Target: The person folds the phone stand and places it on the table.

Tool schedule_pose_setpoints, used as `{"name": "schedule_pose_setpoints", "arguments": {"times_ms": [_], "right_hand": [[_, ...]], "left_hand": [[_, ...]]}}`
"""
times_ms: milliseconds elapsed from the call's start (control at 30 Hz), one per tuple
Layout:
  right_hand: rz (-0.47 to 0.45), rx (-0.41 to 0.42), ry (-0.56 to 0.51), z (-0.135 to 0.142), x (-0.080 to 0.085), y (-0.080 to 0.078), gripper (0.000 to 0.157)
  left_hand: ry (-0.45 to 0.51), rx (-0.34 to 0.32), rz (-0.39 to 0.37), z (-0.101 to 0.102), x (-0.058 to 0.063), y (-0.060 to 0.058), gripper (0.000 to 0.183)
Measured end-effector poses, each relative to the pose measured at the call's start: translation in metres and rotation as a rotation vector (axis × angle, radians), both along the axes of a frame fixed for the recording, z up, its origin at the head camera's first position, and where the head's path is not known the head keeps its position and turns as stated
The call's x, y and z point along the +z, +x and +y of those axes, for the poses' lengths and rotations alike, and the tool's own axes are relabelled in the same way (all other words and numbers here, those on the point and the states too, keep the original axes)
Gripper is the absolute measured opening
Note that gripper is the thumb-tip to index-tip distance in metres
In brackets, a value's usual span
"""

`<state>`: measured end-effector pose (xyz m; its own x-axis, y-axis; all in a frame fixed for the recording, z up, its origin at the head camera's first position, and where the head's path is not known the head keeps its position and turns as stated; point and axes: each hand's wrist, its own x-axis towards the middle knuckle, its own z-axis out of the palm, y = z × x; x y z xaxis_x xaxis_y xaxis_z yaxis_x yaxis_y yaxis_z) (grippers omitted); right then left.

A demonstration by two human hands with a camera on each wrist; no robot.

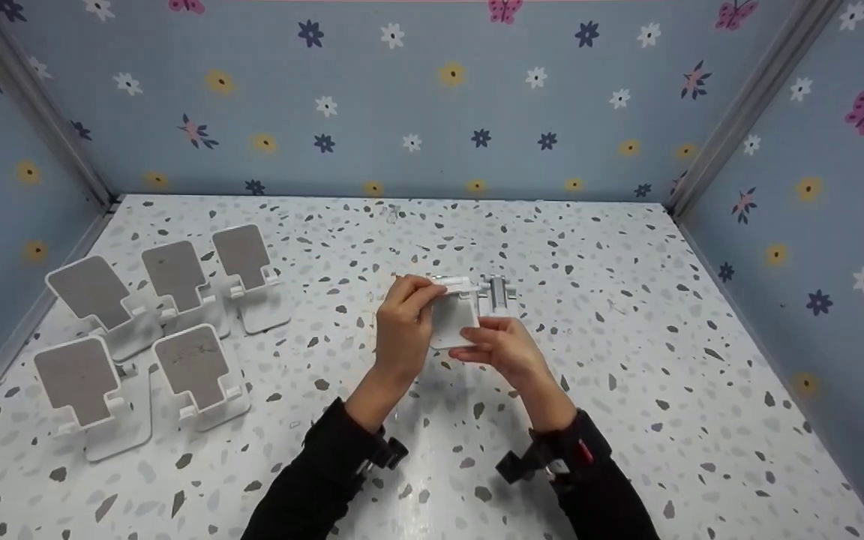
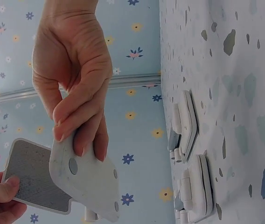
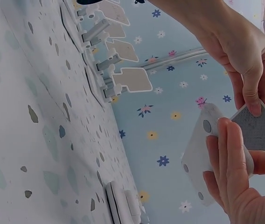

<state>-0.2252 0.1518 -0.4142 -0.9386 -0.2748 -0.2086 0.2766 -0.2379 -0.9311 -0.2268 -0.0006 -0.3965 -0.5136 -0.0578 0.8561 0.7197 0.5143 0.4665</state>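
Observation:
Both hands hold one white phone stand above the table, its grey-padded panel swung out from its white base. My left hand grips the base, fingers against the underside with its small round feet. My right hand pinches the edge of the panel between thumb and fingers, as the right wrist view shows. Just beyond the hands, a folded stand lies on the table, partly hidden in the head view. Two folded stands, one nearer and one farther, appear in the left wrist view.
Several unfolded stands with grey pads, among them a front one and a back one, stand at the table's left. The speckled table meets flowered panels at the back and sides.

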Motion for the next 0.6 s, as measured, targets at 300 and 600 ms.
{"name": "schedule_pose_setpoints", "arguments": {"times_ms": [300,600], "right_hand": [[0.018,-0.038,0.004,0.004,0.003,-0.001,0.034],[0.055,-0.063,-0.028,0.007,0.003,-0.001,0.034]], "left_hand": [[-0.001,-0.029,0.007,0.006,-0.009,0.004,0.013],[0.015,-0.053,0.031,0.012,-0.022,0.009,0.024]]}}
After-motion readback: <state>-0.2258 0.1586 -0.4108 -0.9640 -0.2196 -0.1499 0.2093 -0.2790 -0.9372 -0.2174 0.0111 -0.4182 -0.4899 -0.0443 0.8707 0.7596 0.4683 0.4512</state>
